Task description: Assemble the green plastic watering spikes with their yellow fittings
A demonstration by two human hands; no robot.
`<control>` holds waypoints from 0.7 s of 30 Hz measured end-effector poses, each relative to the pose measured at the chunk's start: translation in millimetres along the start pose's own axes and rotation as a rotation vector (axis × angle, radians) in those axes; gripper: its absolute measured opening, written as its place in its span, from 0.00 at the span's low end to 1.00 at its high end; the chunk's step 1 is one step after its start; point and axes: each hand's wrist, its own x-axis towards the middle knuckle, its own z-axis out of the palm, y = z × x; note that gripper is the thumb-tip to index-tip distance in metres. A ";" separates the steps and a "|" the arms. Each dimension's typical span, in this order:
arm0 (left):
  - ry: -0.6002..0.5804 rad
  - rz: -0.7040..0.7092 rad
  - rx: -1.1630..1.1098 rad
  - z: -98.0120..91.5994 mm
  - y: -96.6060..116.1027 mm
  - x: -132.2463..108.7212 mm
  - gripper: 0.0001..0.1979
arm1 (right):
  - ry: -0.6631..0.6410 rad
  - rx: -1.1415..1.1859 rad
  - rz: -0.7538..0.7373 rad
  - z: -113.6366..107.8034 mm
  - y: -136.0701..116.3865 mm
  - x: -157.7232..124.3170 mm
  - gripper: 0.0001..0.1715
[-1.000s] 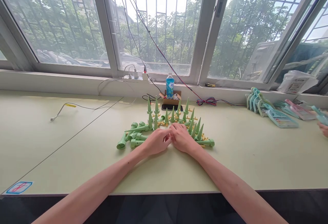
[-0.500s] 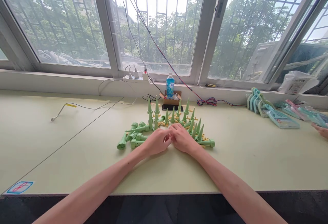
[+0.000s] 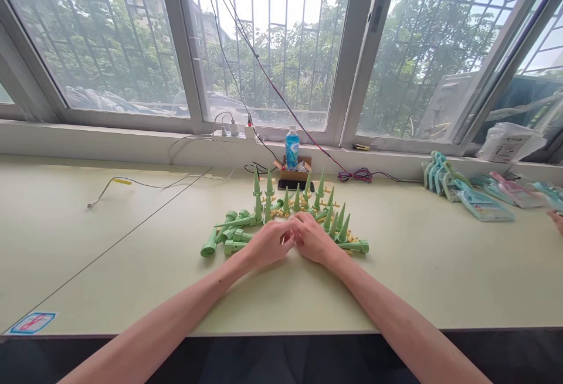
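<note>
- Currently, a white paper label with a blue border and a red mark (image 3: 33,323) is lying at the near edge of the long, pale yellow-green counter (image 3: 440,278), well to the left.
- Farther in from the middle of that edge, the left hand (image 3: 271,242) is resting low, its fingers curling inward; whether it is gripping anything cannot be told.
- Touching it, the right hand (image 3: 311,237) is bending its fingers downward, back of the hand up; its fingertips are staying out of sight, so its hold cannot be told either.
- Left of the hands, ribbed green plastic tubes (image 3: 235,247) are lying in a loose heap.
- Beyond and to the right of the hands, pointed green plastic cones (image 3: 343,228) are standing upright, with small yellow plastic fittings (image 3: 336,203) lying among them.
- At the counter's right side, another person's hand (image 3: 557,220) is just showing, near pale blue and pink plastic items (image 3: 518,190).
- Toward the far edge, a thin grey cable (image 3: 141,183) is stretching across the left, and a black phone (image 3: 285,185) is lying near the middle.
- Behind the phone, a blue-filled clear plastic bottle (image 3: 292,149) is standing at a small open brown cardboard box (image 3: 294,175).
- Past the far edge, barred windows (image 3: 272,50) are facing leafy green trees (image 3: 409,50).
</note>
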 end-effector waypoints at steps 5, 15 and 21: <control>0.026 -0.010 -0.016 -0.1 1.6 0.3 0.06 | 0.000 0.010 -0.013 0.0 -0.1 -0.3 0.18; 0.123 -0.201 0.141 0.2 -13.0 1.9 0.04 | 0.005 0.005 0.019 -1.6 -5.0 -0.2 0.13; 0.018 -0.274 0.210 1.9 -18.0 2.8 0.06 | 0.006 0.058 0.025 -0.9 -3.6 -0.9 0.15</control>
